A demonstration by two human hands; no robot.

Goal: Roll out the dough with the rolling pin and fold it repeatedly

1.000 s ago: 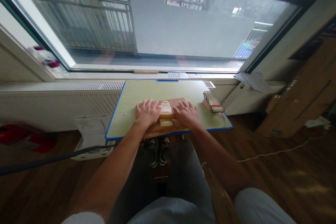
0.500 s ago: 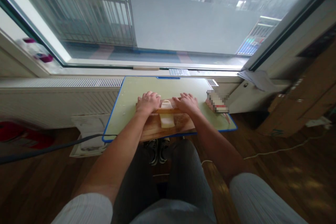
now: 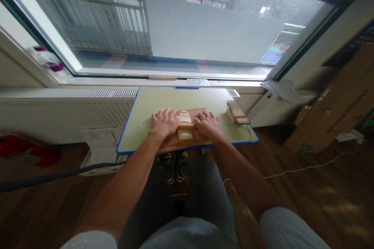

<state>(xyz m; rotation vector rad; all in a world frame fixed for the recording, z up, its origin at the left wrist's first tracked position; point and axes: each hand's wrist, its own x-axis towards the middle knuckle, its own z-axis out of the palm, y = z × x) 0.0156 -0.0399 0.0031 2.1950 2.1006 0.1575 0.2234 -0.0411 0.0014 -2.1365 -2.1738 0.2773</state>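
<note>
A strip of pale dough (image 3: 184, 116) lies lengthwise on a wooden board (image 3: 200, 134). Across it runs a wooden rolling pin (image 3: 187, 127), with dough showing both beyond and on the near side of it. My left hand (image 3: 164, 123) lies over the pin's left part, palm down, its fingers stretched forward. Over the right part rests my right hand (image 3: 207, 123), also palm down with fingers spread. Both palms press on the pin without wrapping round it, and they hide its ends.
The board is on a small pale-green table (image 3: 175, 99) with a blue rim. At its right lies a partly blurred package (image 3: 239, 114). A radiator (image 3: 73, 113) and window sill stand behind. Cardboard boxes (image 3: 344, 105) are at right, a red fire extinguisher (image 3: 26, 149) at left.
The rolling pin has come slightly nearer to me along the dough, so less dough shows on its near side. Both hands moved with it, and the camera view shifted a little.
</note>
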